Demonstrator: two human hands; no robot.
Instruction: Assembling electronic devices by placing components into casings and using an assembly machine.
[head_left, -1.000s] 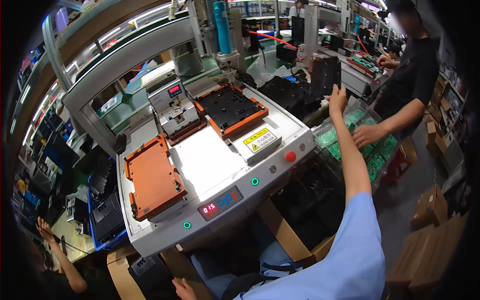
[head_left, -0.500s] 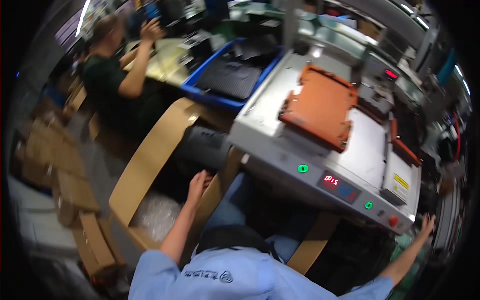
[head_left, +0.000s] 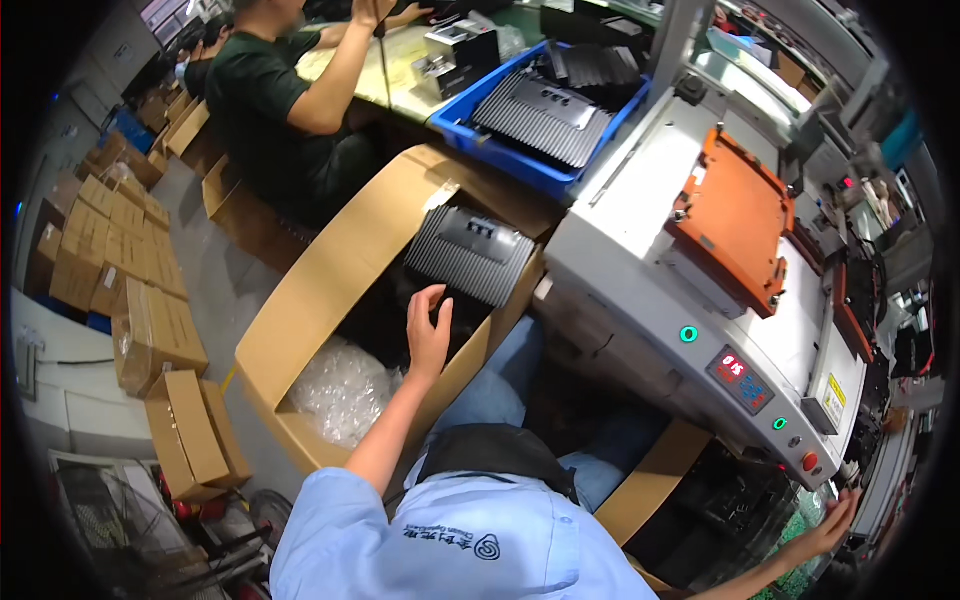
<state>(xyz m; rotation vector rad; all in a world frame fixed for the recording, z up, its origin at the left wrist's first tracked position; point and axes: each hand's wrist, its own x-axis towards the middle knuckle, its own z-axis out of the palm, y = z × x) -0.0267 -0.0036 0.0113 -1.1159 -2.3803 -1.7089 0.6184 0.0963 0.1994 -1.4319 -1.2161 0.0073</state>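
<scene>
My left hand (head_left: 430,335) is over the large cardboard box (head_left: 300,285) at my left, thumb and fingers apart, holding nothing. Just beyond its fingertips lies a black finned metal housing (head_left: 470,252) in the box's far corner; a small gap seems to separate them. Clear plastic wrap (head_left: 345,390) bulges in the near part of that box. Far off to the right, my right hand (head_left: 835,525) reaches past the machine's front corner. Its fingers look stretched out beside some green items (head_left: 800,575), with nothing visible in them.
A white machine (head_left: 620,250) bears an orange fixture plate (head_left: 735,225), lit buttons and a red knob (head_left: 810,460). Behind the box, a blue tray (head_left: 560,180) holds more finned housings. A co-worker (head_left: 290,100) sits at far left. Another open carton (head_left: 650,480) stands below the machine.
The view has swung, so the machine and tray sit farther right. My left hand has moved from the box's near edge to just short of the finned housing. My right arm remains stretched out.
</scene>
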